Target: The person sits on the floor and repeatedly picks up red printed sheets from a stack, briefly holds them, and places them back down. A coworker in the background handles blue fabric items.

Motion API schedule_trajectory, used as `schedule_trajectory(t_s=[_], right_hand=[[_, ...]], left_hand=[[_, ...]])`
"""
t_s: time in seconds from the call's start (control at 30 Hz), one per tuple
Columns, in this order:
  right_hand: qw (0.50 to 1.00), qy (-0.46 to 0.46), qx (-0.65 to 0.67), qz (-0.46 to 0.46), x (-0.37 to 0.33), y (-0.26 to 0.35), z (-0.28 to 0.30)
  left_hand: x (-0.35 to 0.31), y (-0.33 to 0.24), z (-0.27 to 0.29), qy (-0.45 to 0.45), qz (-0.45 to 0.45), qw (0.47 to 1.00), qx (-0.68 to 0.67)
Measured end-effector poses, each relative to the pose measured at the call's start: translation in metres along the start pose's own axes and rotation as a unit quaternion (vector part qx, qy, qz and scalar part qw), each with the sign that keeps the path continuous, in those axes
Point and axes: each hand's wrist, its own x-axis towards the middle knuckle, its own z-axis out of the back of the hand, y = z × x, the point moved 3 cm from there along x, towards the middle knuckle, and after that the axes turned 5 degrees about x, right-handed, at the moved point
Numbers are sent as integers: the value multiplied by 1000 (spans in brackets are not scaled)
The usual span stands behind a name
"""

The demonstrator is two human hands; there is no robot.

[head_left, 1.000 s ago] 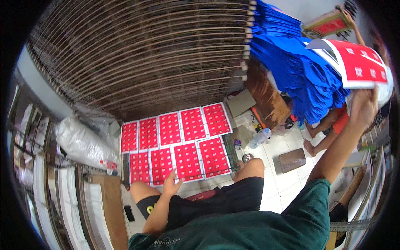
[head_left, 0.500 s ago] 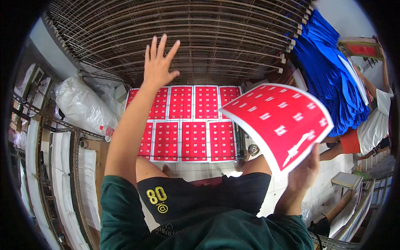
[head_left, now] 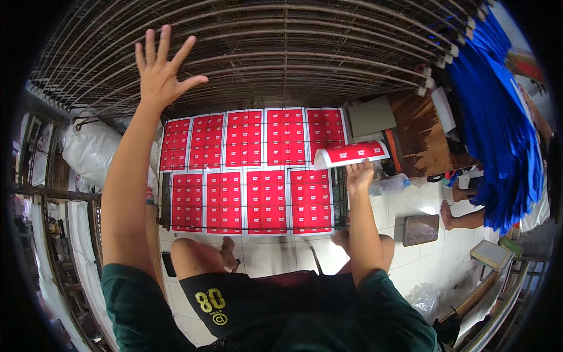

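My left hand [head_left: 159, 82] is raised at the upper left, fingers spread and holding nothing. It is in front of the stacked wire racks [head_left: 285, 44]; whether it touches them I cannot tell. At the right end of the lowest rack, my right hand [head_left: 360, 176] grips the near edge of a red printed sheet [head_left: 355, 151] with a white border. That sheet is curled over, its far part bent out of sight. Below and left of it, several similar red sheets [head_left: 267, 202] lie flat in two rows on the lowest wire rack.
A blue hanging bundle [head_left: 492, 123] is at the right, with another person's bare leg [head_left: 466, 220] below it. A brown block [head_left: 421, 230] and a plastic bottle [head_left: 392, 185] are near the floor. A plastic-wrapped bundle [head_left: 94, 152] and shelving [head_left: 44, 234] line the left.
My right hand has carried the red sheet forward and left to the lowest rack's right end. My left hand has moved up and left, still spread.
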Motion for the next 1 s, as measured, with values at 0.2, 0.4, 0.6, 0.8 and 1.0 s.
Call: schedule_trajectory(t_s=[0.2,0.4,0.6,0.8,1.0], right_hand=[[997,-51,53,-20,72,-49,31],[985,-151,-23,-77,127,-116,112],[960,-234,-83,-129,152,-156,163],[968,-217,-56,-114,167,-173,176],[960,-234,-50,-143,166,-180,176]], left_hand=[[-5,6,-21,-73,-34,996,48],[-5,12,-31,-78,-55,994,60],[-7,10,-34,-69,-49,996,10],[-7,11,-31,-37,-86,995,41],[-7,13,-33,-38,-102,993,48]])
